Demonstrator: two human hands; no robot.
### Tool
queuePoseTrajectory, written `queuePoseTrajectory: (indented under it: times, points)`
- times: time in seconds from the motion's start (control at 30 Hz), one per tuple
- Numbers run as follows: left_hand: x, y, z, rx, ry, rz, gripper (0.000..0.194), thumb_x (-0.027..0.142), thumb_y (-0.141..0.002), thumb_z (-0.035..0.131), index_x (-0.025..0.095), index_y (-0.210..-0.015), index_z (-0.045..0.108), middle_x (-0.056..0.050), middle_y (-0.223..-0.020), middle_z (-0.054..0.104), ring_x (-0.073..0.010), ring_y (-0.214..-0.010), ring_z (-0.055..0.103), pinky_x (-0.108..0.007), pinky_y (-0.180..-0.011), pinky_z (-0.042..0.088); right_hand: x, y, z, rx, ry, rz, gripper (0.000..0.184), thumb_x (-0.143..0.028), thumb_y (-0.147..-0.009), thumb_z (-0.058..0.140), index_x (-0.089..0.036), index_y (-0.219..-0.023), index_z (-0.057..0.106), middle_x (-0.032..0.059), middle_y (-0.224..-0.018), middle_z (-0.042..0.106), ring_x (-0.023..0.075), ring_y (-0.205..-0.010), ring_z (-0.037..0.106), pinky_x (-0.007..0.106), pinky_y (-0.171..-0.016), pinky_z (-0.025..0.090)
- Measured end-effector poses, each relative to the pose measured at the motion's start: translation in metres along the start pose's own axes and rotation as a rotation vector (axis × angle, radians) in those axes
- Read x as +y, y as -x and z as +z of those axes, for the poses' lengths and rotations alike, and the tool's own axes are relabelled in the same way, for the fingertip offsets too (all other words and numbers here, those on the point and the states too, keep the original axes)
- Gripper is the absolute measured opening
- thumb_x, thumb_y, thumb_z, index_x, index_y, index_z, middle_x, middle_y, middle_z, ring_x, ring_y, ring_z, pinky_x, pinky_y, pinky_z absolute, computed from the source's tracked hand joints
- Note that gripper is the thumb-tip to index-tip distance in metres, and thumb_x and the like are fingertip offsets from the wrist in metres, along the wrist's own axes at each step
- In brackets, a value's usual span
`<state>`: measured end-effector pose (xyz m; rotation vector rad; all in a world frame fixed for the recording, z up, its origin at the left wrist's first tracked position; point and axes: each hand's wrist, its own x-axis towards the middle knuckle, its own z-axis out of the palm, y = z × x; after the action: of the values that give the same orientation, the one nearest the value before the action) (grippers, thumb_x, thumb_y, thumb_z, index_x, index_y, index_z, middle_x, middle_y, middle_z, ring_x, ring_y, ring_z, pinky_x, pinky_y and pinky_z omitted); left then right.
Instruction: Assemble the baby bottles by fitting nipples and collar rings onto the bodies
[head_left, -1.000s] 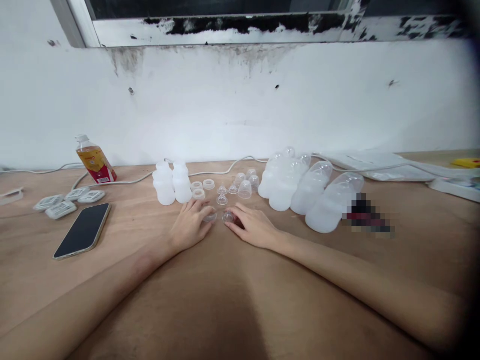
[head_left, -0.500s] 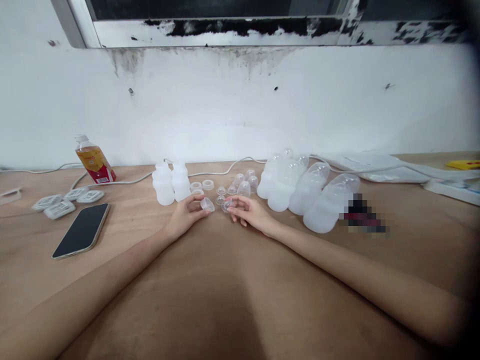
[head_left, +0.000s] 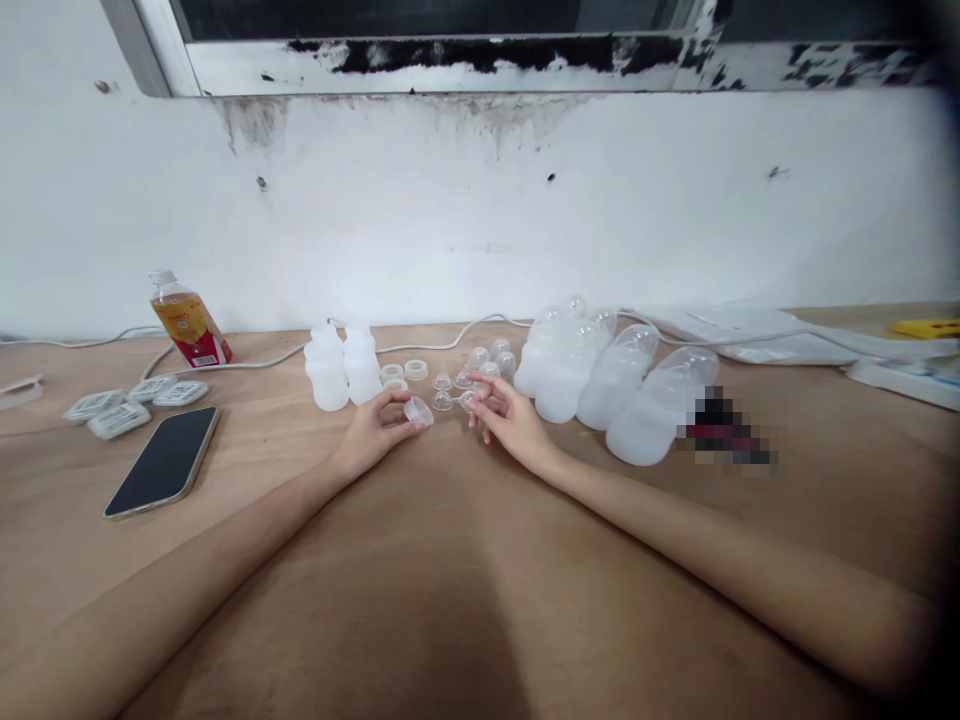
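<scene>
My left hand [head_left: 375, 430] is closed on a clear screw ring [head_left: 418, 411], tilted with its opening toward the right. Between thumb and fingers of my right hand [head_left: 510, 415] is a clear bottle nipple [head_left: 468, 401], its tip pointing left. More nipples [head_left: 443, 381] stand on the table just beyond the hands. Several screw rings [head_left: 415, 369] lie behind my left hand, one partly hidden by it. Clear dome caps [head_left: 504, 362] are grouped behind my right hand, which covers some of them.
Two frosted baby bottles [head_left: 327, 375] stand at the left. Several capped bottles [head_left: 643, 435] are at the right. A phone [head_left: 163, 462], flat white packs [head_left: 120, 419] and a juice bottle [head_left: 189, 322] sit further left. A cable [head_left: 442, 345] runs along the wall; a plastic bag [head_left: 742, 335] lies behind right.
My left hand has lifted the screw ring off the table and tilted it. My right hand has raised the nipple, turned it sideways and moved slightly right.
</scene>
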<state>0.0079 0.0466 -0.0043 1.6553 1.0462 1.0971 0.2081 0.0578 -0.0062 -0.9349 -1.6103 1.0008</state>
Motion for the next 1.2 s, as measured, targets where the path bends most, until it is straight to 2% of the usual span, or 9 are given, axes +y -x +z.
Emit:
queuePoseTrajectory:
  times: [0.1, 0.27, 0.37, 0.5, 0.67, 0.8, 0.97, 1.07, 1.2]
  points:
    - [-0.001, -0.001, 0.000, 0.006, 0.008, 0.006, 0.041, 0.029, -0.062, 0.064, 0.014, -0.097, 0.048, -0.006, -0.098, 0.059, -0.0190, -0.092, 0.057, -0.036, -0.085, 0.043, 0.000, 0.001, 0.002, 0.063, 0.031, -0.045, 0.041, -0.034, -0.070, 0.054, -0.020, -0.106, 0.041, -0.0022, -0.072, 0.045, 0.0123, -0.061, 0.056, 0.016, -0.033, 0.040]
    - [-0.001, -0.001, 0.000, 0.004, 0.019, -0.012, 0.039, 0.027, -0.062, 0.064, 0.014, -0.096, 0.048, -0.006, -0.098, 0.059, -0.0195, -0.094, 0.056, -0.038, -0.086, 0.042, 0.001, 0.001, 0.002, 0.036, 0.045, -0.028, 0.036, -0.033, -0.071, 0.053, -0.019, -0.102, 0.043, -0.0011, -0.071, 0.046, 0.0146, -0.066, 0.059, 0.017, -0.036, 0.043]
    - [0.002, 0.001, 0.002, -0.030, 0.046, -0.010, 0.039, 0.026, -0.062, 0.064, 0.015, -0.096, 0.047, -0.006, -0.097, 0.060, -0.0198, -0.092, 0.057, -0.040, -0.086, 0.043, 0.000, 0.004, 0.003, 0.008, 0.090, -0.058, 0.030, -0.033, -0.073, 0.051, -0.019, -0.100, 0.046, 0.0028, -0.080, 0.052, 0.0155, -0.072, 0.060, 0.019, -0.041, 0.047]
    - [0.007, 0.004, 0.005, -0.088, 0.031, 0.042, 0.039, 0.024, -0.064, 0.063, 0.014, -0.097, 0.045, -0.007, -0.098, 0.059, -0.0184, -0.090, 0.058, -0.039, -0.085, 0.044, -0.007, 0.010, 0.008, -0.034, 0.260, -0.201, 0.026, -0.031, -0.077, 0.047, -0.021, -0.100, 0.053, 0.0070, -0.101, 0.052, 0.0157, -0.079, 0.058, 0.024, -0.050, 0.051]
    - [0.009, 0.008, 0.008, -0.103, -0.084, 0.183, 0.034, 0.022, -0.066, 0.062, 0.013, -0.096, 0.046, -0.009, -0.101, 0.057, -0.0174, -0.093, 0.056, -0.036, -0.086, 0.044, -0.013, 0.015, 0.015, -0.069, 0.610, -0.388, 0.027, -0.027, -0.081, 0.042, -0.024, -0.105, 0.055, 0.0038, -0.092, 0.058, 0.0151, -0.083, 0.055, 0.028, -0.067, 0.049]
    - [0.006, 0.008, 0.007, -0.096, -0.152, 0.281, 0.033, 0.022, -0.067, 0.062, 0.014, -0.095, 0.045, -0.009, -0.102, 0.055, -0.0166, -0.091, 0.056, -0.036, -0.085, 0.044, -0.014, 0.016, 0.016, -0.096, 0.655, -0.438, 0.033, -0.027, -0.081, 0.045, -0.021, -0.113, 0.046, 0.0027, -0.091, 0.061, 0.0148, -0.083, 0.056, 0.030, -0.075, 0.046]
    - [0.001, 0.007, 0.007, -0.071, -0.158, 0.303, 0.033, 0.023, -0.067, 0.062, 0.015, -0.093, 0.043, -0.008, -0.101, 0.052, -0.0166, -0.092, 0.055, -0.036, -0.084, 0.045, -0.018, 0.017, 0.016, -0.214, 0.646, -0.579, 0.022, -0.021, -0.084, 0.037, -0.019, -0.097, 0.054, 0.0041, -0.094, 0.058, 0.0144, -0.089, 0.052, 0.029, -0.079, 0.043]
    - [0.001, 0.008, 0.007, -0.084, -0.170, 0.336, 0.032, 0.024, -0.067, 0.062, 0.015, -0.092, 0.044, -0.009, -0.106, 0.048, -0.0169, -0.095, 0.053, -0.034, -0.085, 0.044, -0.017, 0.017, 0.016, -0.188, 0.619, -0.569, 0.020, -0.021, -0.083, 0.038, -0.019, -0.093, 0.055, 0.0057, -0.096, 0.052, 0.0140, -0.086, 0.052, 0.029, -0.076, 0.044]
    - [0.006, 0.010, 0.007, -0.112, -0.283, 0.441, 0.025, 0.024, -0.070, 0.059, 0.016, -0.090, 0.046, -0.008, -0.105, 0.049, -0.0178, -0.099, 0.050, -0.034, -0.086, 0.042, -0.015, 0.016, 0.016, -0.158, 0.581, -0.428, 0.023, -0.026, -0.077, 0.048, -0.018, -0.098, 0.049, 0.0098, -0.105, 0.042, 0.0152, -0.082, 0.052, 0.032, -0.069, 0.046]
